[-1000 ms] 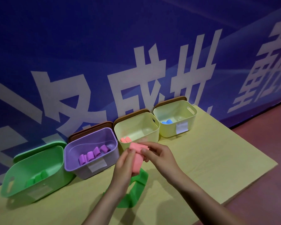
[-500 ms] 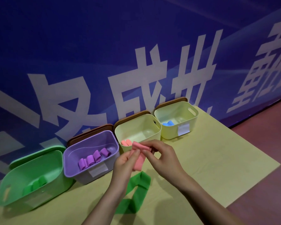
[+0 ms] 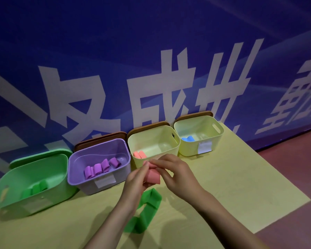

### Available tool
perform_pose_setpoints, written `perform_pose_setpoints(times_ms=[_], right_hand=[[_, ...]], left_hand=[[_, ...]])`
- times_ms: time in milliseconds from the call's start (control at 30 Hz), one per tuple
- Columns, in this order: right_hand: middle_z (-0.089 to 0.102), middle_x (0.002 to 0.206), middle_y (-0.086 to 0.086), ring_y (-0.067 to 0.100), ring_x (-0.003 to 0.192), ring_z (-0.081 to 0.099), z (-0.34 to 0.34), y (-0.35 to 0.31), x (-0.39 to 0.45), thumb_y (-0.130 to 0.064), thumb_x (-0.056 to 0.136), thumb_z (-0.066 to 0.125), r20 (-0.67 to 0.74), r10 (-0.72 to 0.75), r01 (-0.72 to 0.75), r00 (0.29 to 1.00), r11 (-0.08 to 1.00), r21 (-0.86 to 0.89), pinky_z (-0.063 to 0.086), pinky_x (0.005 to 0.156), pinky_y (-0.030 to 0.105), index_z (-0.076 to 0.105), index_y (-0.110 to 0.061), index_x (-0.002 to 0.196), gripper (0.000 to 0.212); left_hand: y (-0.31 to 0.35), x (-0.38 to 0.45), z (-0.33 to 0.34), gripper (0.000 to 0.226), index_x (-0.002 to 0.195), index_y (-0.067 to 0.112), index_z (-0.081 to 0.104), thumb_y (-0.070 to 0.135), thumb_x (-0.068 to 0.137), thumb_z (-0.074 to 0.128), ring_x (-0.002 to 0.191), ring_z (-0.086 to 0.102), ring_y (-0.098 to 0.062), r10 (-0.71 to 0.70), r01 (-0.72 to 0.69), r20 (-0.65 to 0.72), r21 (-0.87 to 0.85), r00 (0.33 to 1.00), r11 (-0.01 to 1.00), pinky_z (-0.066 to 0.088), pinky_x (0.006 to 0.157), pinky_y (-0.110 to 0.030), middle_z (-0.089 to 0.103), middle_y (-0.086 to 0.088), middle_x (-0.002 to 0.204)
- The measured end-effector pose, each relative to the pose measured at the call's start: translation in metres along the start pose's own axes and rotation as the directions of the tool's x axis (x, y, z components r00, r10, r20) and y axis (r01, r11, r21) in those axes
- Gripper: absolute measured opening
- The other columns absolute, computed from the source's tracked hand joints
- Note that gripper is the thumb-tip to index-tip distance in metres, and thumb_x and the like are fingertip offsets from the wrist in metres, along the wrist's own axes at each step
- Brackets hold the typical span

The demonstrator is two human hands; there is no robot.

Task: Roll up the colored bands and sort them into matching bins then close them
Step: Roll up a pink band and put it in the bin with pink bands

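A: Above the table [image 3: 241, 177], what has changed with the pink band [image 3: 152, 177]?

B: More is rolled; a shorter tail hangs, long axis slanting down-right. Left hand [image 3: 136, 182] and right hand [image 3: 176, 177] both pinch it, just before the pink-holding bin [image 3: 174, 148].

A: Room?

B: Bare tabletop right; the green band [image 3: 144, 211] lies flat beneath.

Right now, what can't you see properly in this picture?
Head view only:
- Pink band: how far it's rolled, hidden by both hands' fingers.
- Bin labels: too blurry to read.
- Green bin: its rolls are smeared.
- Green band: partly behind the left arm.
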State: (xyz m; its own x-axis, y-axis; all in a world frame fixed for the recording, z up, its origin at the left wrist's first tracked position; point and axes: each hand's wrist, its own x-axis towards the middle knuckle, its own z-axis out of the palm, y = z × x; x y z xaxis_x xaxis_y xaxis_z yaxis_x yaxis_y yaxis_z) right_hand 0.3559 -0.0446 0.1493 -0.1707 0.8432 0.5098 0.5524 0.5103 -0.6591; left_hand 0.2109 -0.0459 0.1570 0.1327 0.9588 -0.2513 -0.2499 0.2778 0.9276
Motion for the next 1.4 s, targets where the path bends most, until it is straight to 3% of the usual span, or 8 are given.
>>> perform_pose_setpoints(times_ms=[167, 267, 367, 567, 833, 1033, 1233, 1400], right_hand=[[0.061, 0.101, -0.008, 0.007, 0.1, 0.058, -0.005, 0.002, 0.006, -0.013, 0.089, 0.055, 0.081, 0.077, -0.09, 0.994, 0.98, 0.178, 0.045, 0.087, 0.019, 0.069, -0.032, 0.115, 0.035], [0.065, 0.097, -0.005, 0.005, 0.092, 0.062, -0.003, 0.0, 0.014, -0.021, 0.087, 0.06, 0.053, 0.24, -0.245, 0.969, 0.919, 0.31, 0.049, 0.08, 0.018, 0.072, -0.023, 0.103, 0.02], [0.066, 0.088, -0.005, -0.002, 0.075, 0.057, -0.003, -0.001, 0.021, -0.011, 0.088, 0.063, 0.14, 0.392, -0.416, 0.909, 0.846, 0.332, 0.046, 0.072, 0.015, 0.067, -0.025, 0.098, 0.017], [0.06, 0.068, -0.008, -0.002, 0.058, 0.051, -0.007, 0.002, 0.017, -0.006, 0.085, 0.066, 0.138, 0.384, -0.408, 0.913, 0.853, 0.325, 0.04, 0.058, 0.015, 0.067, -0.015, 0.083, 0.009], [0.063, 0.075, 0.001, 0.007, 0.065, 0.053, -0.001, -0.004, -0.006, -0.019, 0.079, 0.064, -0.012, 0.317, -0.293, 0.948, 0.89, 0.349, 0.04, 0.061, 0.017, 0.062, -0.019, 0.076, 0.004], [0.066, 0.075, -0.006, 0.007, 0.069, 0.058, -0.011, -0.006, -0.018, -0.006, 0.081, 0.068, 0.001, 0.356, -0.313, 0.935, 0.822, 0.476, 0.046, 0.064, 0.022, 0.066, -0.013, 0.081, 0.008], [0.065, 0.075, -0.017, 0.001, 0.07, 0.058, -0.022, -0.012, -0.03, 0.001, 0.083, 0.066, -0.093, 0.374, -0.286, 0.923, 0.827, 0.485, 0.044, 0.065, 0.016, 0.064, -0.023, 0.079, 0.024], [0.06, 0.08, -0.005, 0.001, 0.072, 0.054, -0.024, -0.005, -0.042, -0.007, 0.079, 0.068, -0.214, 0.234, -0.185, 0.948, 0.957, 0.225, 0.041, 0.067, 0.011, 0.068, -0.011, 0.087, 0.01]], left_hand=[[-0.001, 0.006, 0.004, 0.027, 0.099, 0.009, 0.068, 0.021, 0.099, 0.044, 0.087, 0.065, -0.02, 0.014, -0.015, -0.014, -0.013, 1.0, 1.0, 0.051, 0.083, -0.035, 0.072, -0.009, 0.089], [-0.002, 0.007, 0.008, 0.026, 0.098, 0.009, 0.067, 0.014, 0.1, 0.042, 0.08, 0.064, -0.015, 0.04, -0.04, -0.018, 0.024, 0.999, 0.999, 0.052, 0.069, -0.022, 0.071, -0.005, 0.084], [-0.001, 0.009, 0.006, 0.026, 0.103, 0.008, 0.067, 0.009, 0.1, 0.041, 0.08, 0.066, -0.011, 0.089, -0.087, -0.016, 0.118, 0.996, 0.989, 0.052, 0.068, -0.017, 0.072, -0.005, 0.089], [-0.002, 0.005, 0.006, 0.021, 0.097, 0.011, 0.069, 0.01, 0.096, 0.048, 0.08, 0.066, -0.015, 0.117, -0.117, 0.003, 0.118, 0.993, 0.986, 0.052, 0.071, -0.021, 0.071, -0.009, 0.08], [-0.007, -0.009, 0.016, 0.025, 0.091, 0.011, 0.072, 0.008, 0.097, 0.047, 0.07, 0.063, -0.014, 0.333, -0.324, 0.027, 0.32, 0.942, 0.89, 0.049, 0.069, -0.018, 0.071, -0.008, 0.08], [-0.01, -0.02, 0.022, 0.021, 0.079, 0.002, 0.068, 0.01, 0.093, 0.054, 0.066, 0.06, -0.014, 0.125, -0.122, -0.066, 0.055, 0.99, 0.991, 0.049, 0.063, -0.019, 0.066, -0.007, 0.065], [-0.012, -0.027, 0.033, 0.024, 0.075, -0.001, 0.06, 0.02, 0.086, 0.057, 0.068, 0.062, -0.011, -0.006, 0.007, 0.008, -0.184, 1.0, 0.983, 0.052, 0.063, -0.019, 0.065, -0.007, 0.071], [-0.016, -0.03, 0.04, 0.015, 0.095, 0.0, 0.065, 0.012, 0.091, 0.055, 0.077, 0.07, -0.015, -0.138, 0.13, -0.008, -0.295, 0.99, 0.947, 0.057, 0.069, -0.02, 0.071, -0.011, 0.084]])
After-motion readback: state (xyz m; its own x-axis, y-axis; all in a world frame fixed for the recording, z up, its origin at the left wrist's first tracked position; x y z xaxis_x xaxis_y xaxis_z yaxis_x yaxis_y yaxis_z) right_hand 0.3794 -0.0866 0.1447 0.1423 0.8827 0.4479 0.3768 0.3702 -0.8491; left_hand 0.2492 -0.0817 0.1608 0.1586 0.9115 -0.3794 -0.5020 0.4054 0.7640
